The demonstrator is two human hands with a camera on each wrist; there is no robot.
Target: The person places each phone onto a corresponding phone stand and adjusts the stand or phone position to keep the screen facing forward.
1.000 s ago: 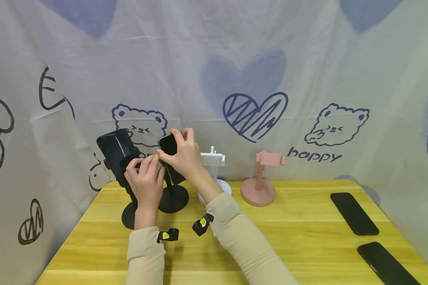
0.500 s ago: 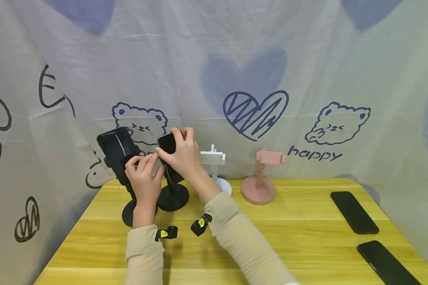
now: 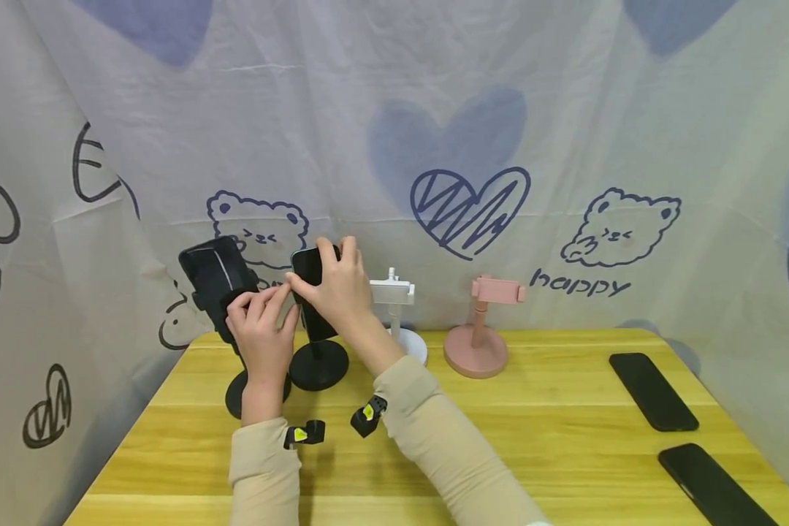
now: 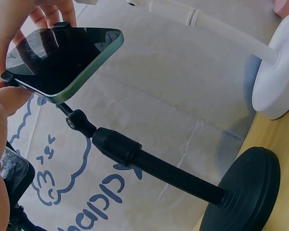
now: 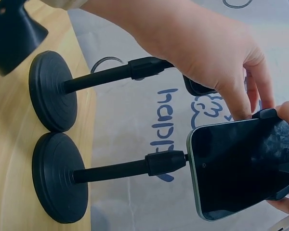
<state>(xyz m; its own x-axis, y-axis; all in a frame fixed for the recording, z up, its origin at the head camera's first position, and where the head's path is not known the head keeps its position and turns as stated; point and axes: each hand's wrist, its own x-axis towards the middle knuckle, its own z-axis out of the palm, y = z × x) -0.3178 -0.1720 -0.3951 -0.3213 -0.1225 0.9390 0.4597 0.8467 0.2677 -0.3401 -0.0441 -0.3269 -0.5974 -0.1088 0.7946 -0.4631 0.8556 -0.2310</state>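
Observation:
My right hand (image 3: 344,288) grips a black phone (image 3: 318,321) across its width, thumb on the left edge and fingers over the right. The phone sits upright in the clamp (image 5: 266,113) of a black phone stand (image 3: 319,365). My left hand (image 3: 266,329) is at the phone's left side, its thumb and fingertips pinching at the clamp's edge; in the right wrist view its fingers (image 5: 238,103) meet the phone's rim there. Just left stands another black phone stand (image 3: 237,394) holding a tilted dark phone (image 3: 217,270), partly hidden by my left hand.
A white phone stand (image 3: 410,343), partly behind my right forearm, and a pink phone stand (image 3: 476,354) stand further right. Two black phones (image 3: 653,392) lie on the right of the wooden table (image 3: 532,453). A printed curtain (image 3: 565,131) hangs behind.
The phone between my hands has turned slightly, showing more of its screen. Both hands have shifted a little to the left; the other stands and phones stay put.

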